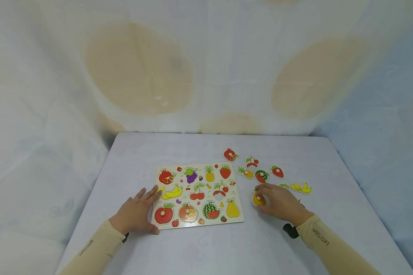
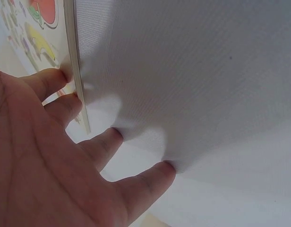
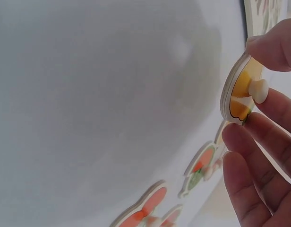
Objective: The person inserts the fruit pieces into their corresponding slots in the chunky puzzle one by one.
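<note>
My left hand point(image 1: 137, 211) rests with spread fingers over the left edge of a fruit puzzle board point(image 1: 211, 223). In the left wrist view, two fingertips touch the board's edge and two others press on the tablecloth. An apple piece point(image 1: 164, 215) and an orange piece point(image 1: 188, 212), both with knobs, lie in the board's front row. Right of the board, my right hand point(image 1: 281, 201) pinches a yellow pear piece point(image 1: 258, 199). The right wrist view shows this pear point(image 3: 241, 92) tilted, thumb on its edge and fingers by its white knob.
Beyond my right hand lie loose knobbed pieces: pomegranate point(image 1: 230, 155), cherries point(image 1: 252, 163), pineapple point(image 1: 246, 173), watermelon point(image 1: 261, 176), strawberry point(image 1: 277, 172) and bananas point(image 1: 301, 188). A green-leaved piece point(image 1: 284, 186) is mostly hidden behind that hand. White cloth point(image 1: 199, 252) covers the table.
</note>
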`<state>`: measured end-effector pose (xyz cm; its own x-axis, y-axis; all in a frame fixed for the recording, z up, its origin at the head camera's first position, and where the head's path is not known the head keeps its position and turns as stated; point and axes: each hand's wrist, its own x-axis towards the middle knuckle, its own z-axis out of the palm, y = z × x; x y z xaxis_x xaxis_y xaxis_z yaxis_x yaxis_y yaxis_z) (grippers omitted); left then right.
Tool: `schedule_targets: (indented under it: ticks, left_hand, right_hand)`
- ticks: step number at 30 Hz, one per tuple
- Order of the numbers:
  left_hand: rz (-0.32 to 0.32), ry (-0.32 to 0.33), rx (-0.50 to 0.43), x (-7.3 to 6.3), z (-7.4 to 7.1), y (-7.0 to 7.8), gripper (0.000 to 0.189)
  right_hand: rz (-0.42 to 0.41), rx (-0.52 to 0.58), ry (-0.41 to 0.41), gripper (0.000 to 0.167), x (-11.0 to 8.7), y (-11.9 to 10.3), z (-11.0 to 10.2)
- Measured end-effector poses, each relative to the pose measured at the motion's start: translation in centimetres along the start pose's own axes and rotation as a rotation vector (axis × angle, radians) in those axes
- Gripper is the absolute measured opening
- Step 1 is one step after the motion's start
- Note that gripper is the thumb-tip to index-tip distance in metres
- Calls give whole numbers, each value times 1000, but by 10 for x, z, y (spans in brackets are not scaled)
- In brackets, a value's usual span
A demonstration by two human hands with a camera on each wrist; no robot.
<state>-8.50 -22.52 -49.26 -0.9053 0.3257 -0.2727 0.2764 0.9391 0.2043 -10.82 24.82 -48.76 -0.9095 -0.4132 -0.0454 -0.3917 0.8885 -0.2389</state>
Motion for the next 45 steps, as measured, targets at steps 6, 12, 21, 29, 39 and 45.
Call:
schedule_targets:
  ticks: [6,12,21,29,39,45]
  left_hand:
    - [-8,-7,-6,0,1,0,120]
    - [-3,-5,-3,0,1,0,120]
    - [4,-7,-17,-1,-2,1,119]
    - [2,3,-13,0,-1,1,120]
    - [-2,-1,-16,0,-1,0,121]
    - [-6,-8,-26,0,-1,1,121]
  right_hand:
    - [7,18,-4,32,2,-10,-1]
    - [3,50,-13,32,8,-30,-3]
    - [-84,74,-66,30,18,-54,5]
    - [-166,44,-50,31,21,-61,11]
    - [-186,-5,-41,32,22,-70,17]
    - [-180,-22,-60,32,22,-73,21]
